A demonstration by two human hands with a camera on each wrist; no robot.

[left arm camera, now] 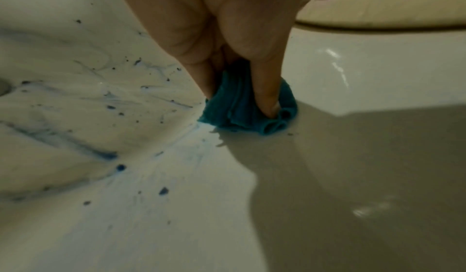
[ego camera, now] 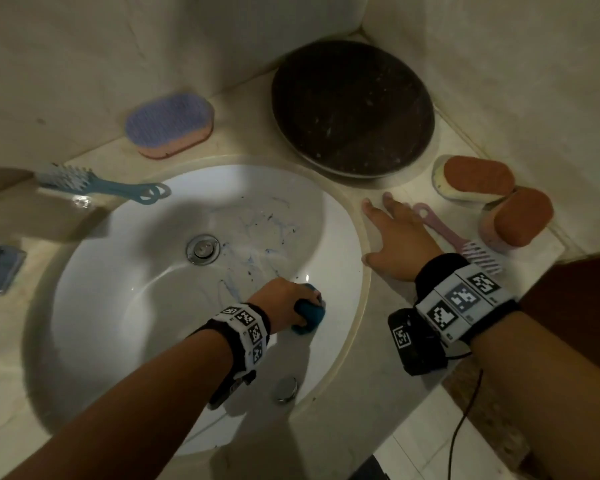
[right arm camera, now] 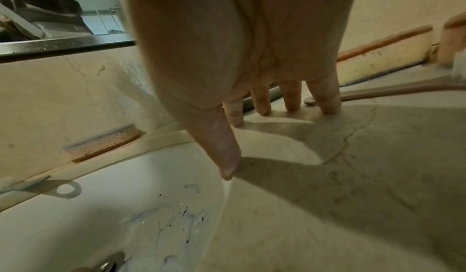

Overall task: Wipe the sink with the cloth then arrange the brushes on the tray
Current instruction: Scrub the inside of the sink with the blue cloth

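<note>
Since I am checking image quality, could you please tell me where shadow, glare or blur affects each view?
Head view: dim overall, arm shadows across the white ceramic sink, edges bent by the wide lens. Left wrist view: the left hand is soft, its shadow falls beside the crumpled teal cloth, glints on the basin. Right wrist view: the right hand is blurred and shadows the beige stone counter.

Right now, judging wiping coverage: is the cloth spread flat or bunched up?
Bunched up: the left hand pinches the teal cloth into rolled folds against the sink.
</note>
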